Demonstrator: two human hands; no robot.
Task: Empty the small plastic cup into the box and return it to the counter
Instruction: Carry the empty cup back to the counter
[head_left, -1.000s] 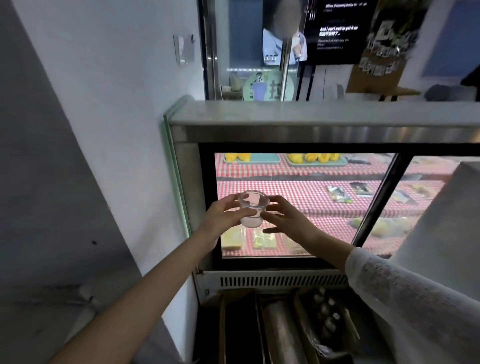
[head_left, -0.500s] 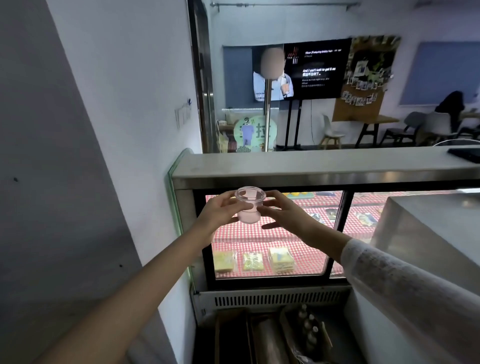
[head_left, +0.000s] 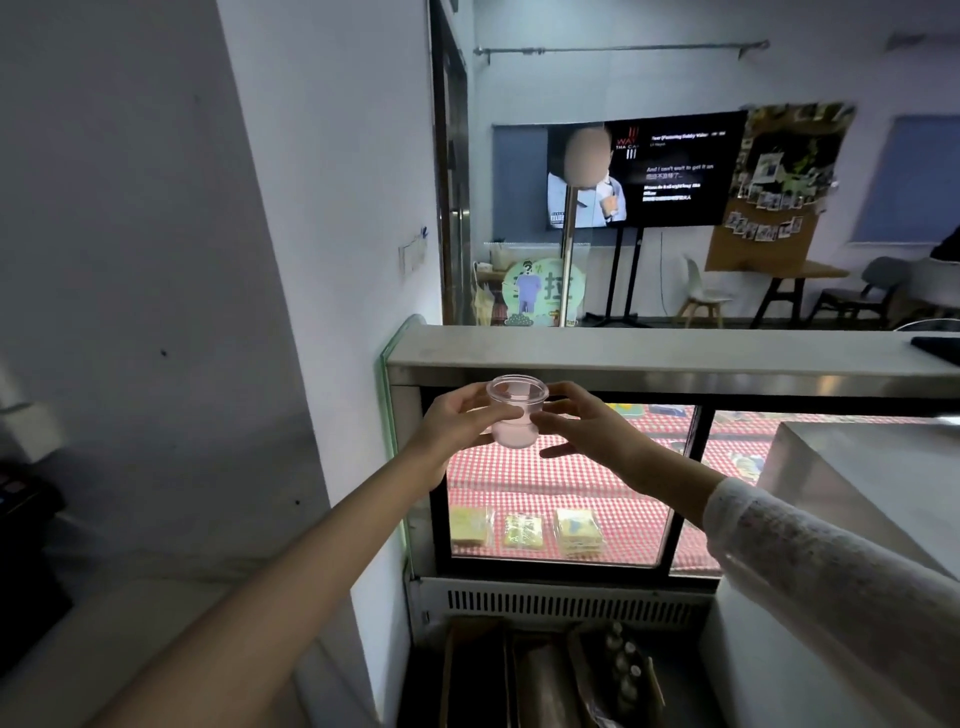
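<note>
Both hands, left (head_left: 457, 423) and right (head_left: 589, 434), grip the small clear plastic cup (head_left: 516, 412) upright just below the pale stone desk (head_left: 649, 349).

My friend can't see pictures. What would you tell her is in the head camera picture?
Two hands, the left hand and right hand, hold a small clear plastic cup upright in front of a glass display case, just below its pale counter top. Wrapped snacks lie on red checked cloth inside, and a TV screen hangs behind.

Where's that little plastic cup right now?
The cup is held upright between the left hand and right hand, just below the counter edge.
</note>
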